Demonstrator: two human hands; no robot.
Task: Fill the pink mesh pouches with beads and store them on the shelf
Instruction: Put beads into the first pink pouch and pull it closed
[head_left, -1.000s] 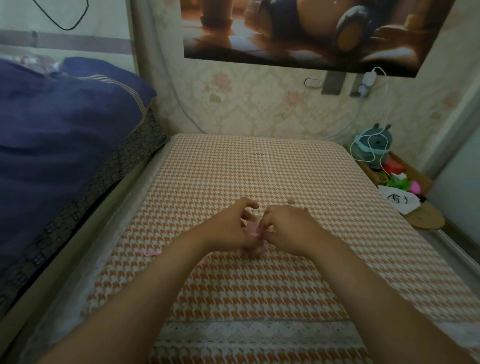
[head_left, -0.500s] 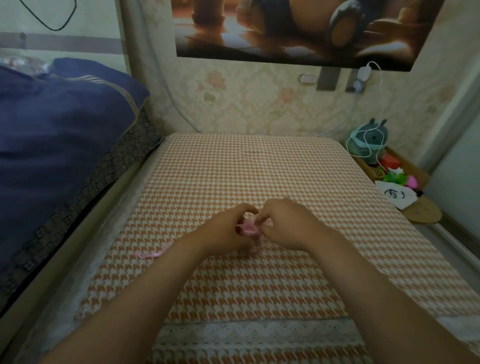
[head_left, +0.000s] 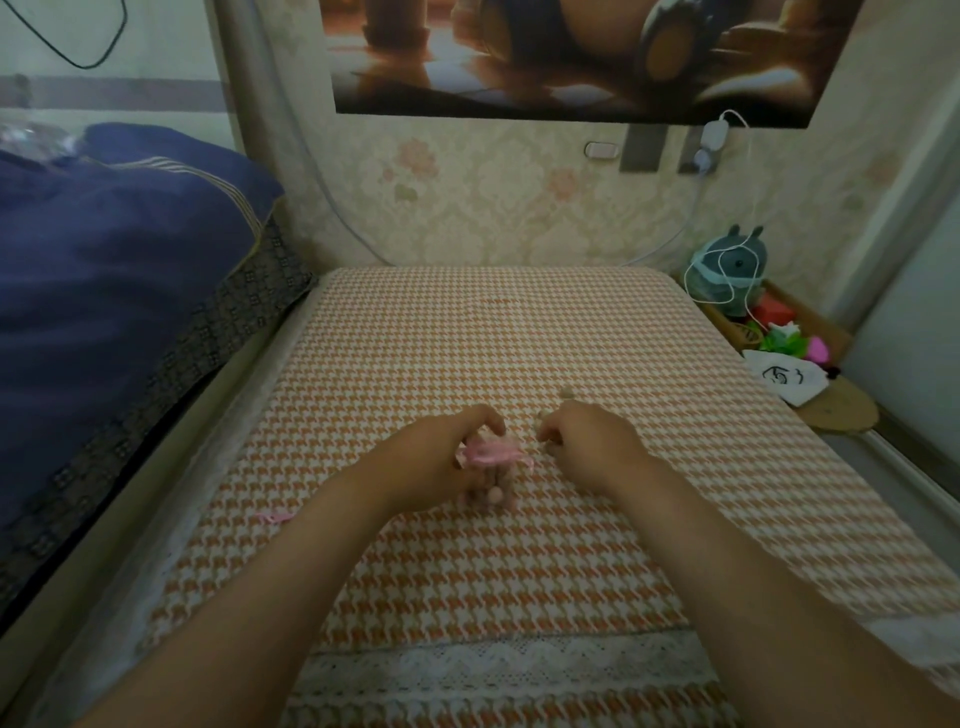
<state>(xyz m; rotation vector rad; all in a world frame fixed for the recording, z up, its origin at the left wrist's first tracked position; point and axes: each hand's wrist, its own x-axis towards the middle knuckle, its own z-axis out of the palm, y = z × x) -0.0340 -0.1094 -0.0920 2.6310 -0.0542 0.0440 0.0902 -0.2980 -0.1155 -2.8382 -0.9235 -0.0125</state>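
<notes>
A small pink mesh pouch (head_left: 491, 451) is gripped at its gathered top by my left hand (head_left: 441, 460) over the middle of the houndstooth-covered table (head_left: 519, 332). The pouch's lower part hangs down with beads (head_left: 496, 491) showing inside. Just right of the pouch is my right hand (head_left: 589, 441), a short gap away, its fingers curled; whether they pinch a bead or a string is too small to tell. A loose bead (head_left: 566, 393) lies on the cloth just beyond my right hand. A pink ribbon piece (head_left: 278, 517) lies on the cloth beside my left forearm.
A blue quilt (head_left: 104, 270) on a bed runs along the table's left side. At the right, a low wooden shelf (head_left: 810, 322) holds a grey plush toy (head_left: 732, 270), coloured items and a white drawstring bag (head_left: 784, 379). A white cable hangs from a wall plug.
My hands were together on the pouch; the right hand has drawn away to the right, and the left hand alone keeps hold of the pouch.
</notes>
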